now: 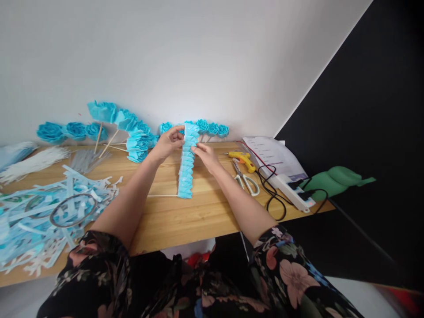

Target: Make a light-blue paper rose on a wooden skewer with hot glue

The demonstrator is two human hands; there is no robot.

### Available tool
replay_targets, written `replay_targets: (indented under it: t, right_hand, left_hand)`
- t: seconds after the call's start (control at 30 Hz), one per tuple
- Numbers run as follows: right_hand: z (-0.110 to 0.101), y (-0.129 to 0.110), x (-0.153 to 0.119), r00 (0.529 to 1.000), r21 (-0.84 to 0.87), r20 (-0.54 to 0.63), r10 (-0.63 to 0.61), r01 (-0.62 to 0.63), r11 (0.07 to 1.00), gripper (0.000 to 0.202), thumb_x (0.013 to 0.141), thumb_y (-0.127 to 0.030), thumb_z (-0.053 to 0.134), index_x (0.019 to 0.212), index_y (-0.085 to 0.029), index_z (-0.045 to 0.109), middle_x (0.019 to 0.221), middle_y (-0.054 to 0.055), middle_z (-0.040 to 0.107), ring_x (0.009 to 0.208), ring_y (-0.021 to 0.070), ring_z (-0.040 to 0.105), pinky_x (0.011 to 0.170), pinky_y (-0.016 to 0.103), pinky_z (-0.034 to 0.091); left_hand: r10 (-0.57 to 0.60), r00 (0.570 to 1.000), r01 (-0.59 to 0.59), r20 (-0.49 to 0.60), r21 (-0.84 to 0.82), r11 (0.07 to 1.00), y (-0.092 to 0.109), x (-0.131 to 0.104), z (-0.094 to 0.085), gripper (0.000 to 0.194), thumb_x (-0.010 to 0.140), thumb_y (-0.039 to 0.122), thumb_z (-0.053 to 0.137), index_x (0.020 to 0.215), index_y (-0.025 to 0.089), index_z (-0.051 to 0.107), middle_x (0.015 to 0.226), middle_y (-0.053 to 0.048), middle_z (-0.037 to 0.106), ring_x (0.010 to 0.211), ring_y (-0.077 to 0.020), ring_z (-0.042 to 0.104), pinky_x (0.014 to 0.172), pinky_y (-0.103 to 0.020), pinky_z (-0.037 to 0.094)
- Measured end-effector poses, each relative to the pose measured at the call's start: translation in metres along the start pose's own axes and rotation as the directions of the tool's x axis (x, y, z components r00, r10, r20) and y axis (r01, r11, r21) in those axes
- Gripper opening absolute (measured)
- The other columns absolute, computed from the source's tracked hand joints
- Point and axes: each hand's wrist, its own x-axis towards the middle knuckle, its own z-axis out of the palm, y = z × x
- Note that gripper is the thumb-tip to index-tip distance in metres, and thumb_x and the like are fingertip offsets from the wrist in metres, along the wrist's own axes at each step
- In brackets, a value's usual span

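Note:
A long strip of folded light-blue paper hangs upright in front of me, its lower end close to a thin stick on the wooden table. Near the strip's top, my left hand pinches its left edge. On the opposite edge, slightly lower, the fingers of my right hand are closed on the same strip. Blue paper flowers on sticks stand behind and to the left, and more blue flowers lie along the wall behind the strip.
Blue and white paper scraps with hoops cover the table's left side. To the right are a yellow glue gun, scissors, printed sheets, a white power strip with black cables and a green object.

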Motion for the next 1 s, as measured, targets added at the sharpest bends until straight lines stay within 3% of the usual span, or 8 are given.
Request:
replay_targets:
  t: [0.23,0.43,0.7,1.0]
  right_hand:
    - [-0.001,0.0,0.0,0.999,-0.025,-0.045,-0.008,0.007,1.0,0.027,0.069,-0.044,0.072,0.073,-0.018,0.064,0.069,-0.003,0.056,0.069,0.0129,0.047,0.068,0.027,0.038]
    - [0.0,-0.002,0.0,0.998,-0.026,-0.058,-0.005,0.003,1.0,0.03,0.069,-0.046,0.072,0.077,-0.018,0.067,0.071,-0.003,0.058,0.072,0.0135,0.048,0.069,0.027,0.039]
    - [-0.001,0.004,0.002,0.998,-0.042,-0.05,-0.044,0.042,0.998,0.027,0.073,-0.044,0.07,0.074,-0.017,0.065,0.07,-0.003,0.055,0.07,0.013,0.046,0.068,0.026,0.037]
    - [0.0,-0.003,-0.002,1.0,0.001,-0.027,0.0,0.0,1.0,0.031,0.073,-0.048,0.071,0.079,-0.018,0.067,0.076,-0.002,0.06,0.077,0.0144,0.052,0.076,0.027,0.042]
  left_hand:
    - [-0.066,0.995,0.065,0.075,0.017,0.998,0.0,-0.001,-0.002,0.063,0.071,0.031,0.081,0.13,0.017,0.061,0.086,-0.002,0.067,0.078,-0.017,0.063,0.074,-0.029,0.049]
    - [-0.068,0.989,0.063,0.133,0.038,0.997,-0.004,-0.001,-0.005,0.08,0.064,0.022,0.085,0.139,0.016,0.056,0.083,0.001,0.065,0.079,-0.0158,0.062,0.076,-0.027,0.047]
    - [-0.019,0.992,0.013,0.126,0.051,0.999,-0.011,0.002,-0.006,0.073,0.069,0.02,0.08,0.138,0.017,0.058,0.081,0.002,0.064,0.076,-0.0136,0.06,0.072,-0.026,0.046]
    - [0.018,0.997,-0.022,0.071,0.05,0.999,-0.005,0.001,-0.008,0.075,0.072,0.023,0.08,0.142,0.017,0.054,0.082,0.0,0.064,0.076,-0.0165,0.062,0.076,-0.03,0.051]
